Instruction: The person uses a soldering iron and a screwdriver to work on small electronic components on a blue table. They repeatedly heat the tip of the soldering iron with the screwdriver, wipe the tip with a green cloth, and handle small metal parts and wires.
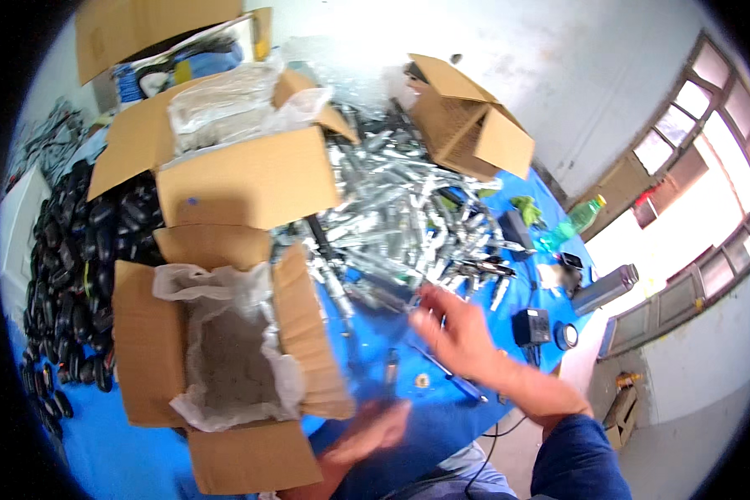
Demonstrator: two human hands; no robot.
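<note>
My right hand (457, 333) reaches over the near edge of a heap of silvery metal parts (392, 196). Its thumb and fingers are slightly blurred but look apart, and nothing I can make out is in them. Low in the middle, my left hand (367, 432) is smeared by motion beside an open cardboard box, its fingers unclear. Just above that hand is a small blurred metallic piece (392, 367); whether the hand touches it I cannot tell. The near cardboard box (148, 346), lined with whitish plastic, stands with its flaps spread. A blue pen-like tool (467, 388) lies below my right wrist.
Many black rounded parts (62, 292) are piled at left on the blue tabletop (100, 437). Behind stand another plastic-lined carton (246, 183) and a tilted open carton (450, 117). At right are a green bottle (579, 221), a grey metal block (606, 287) and a black adapter (531, 327).
</note>
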